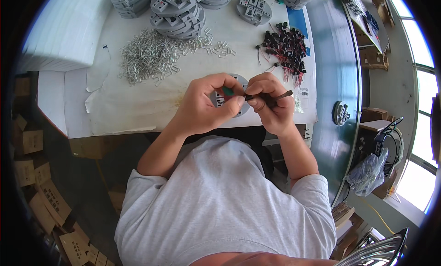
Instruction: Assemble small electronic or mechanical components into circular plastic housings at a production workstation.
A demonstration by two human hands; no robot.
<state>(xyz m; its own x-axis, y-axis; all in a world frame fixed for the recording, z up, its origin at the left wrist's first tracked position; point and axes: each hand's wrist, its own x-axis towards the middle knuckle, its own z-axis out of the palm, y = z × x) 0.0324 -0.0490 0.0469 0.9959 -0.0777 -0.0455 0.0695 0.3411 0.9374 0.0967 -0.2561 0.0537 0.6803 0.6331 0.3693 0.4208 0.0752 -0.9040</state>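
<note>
Head view, left hand: the left hand (202, 103) was curled, thumb and forefinger closed on a green piece (227, 90);
Right hand: the right hand (274, 103) was pinched inward, a dark slim tool (285, 95) poking from its grip toward two o'clock;
Between fingertips: a small black part (248, 97); the hands sat close together, though which one bore its weight I could not tell;
Under the hands: a grey disc (241, 82), partly covered, on the white-covered table (138, 107);
Ten o'clock from the hands: a heap of wire clips (149, 57);
Eleven: stacked grey discs (177, 22);
Twelve: a single disc (254, 10);
Between one and two: black pieces with red wires (285, 49);
Eight, beyond the table: cardboard boxes (53, 199).
</note>
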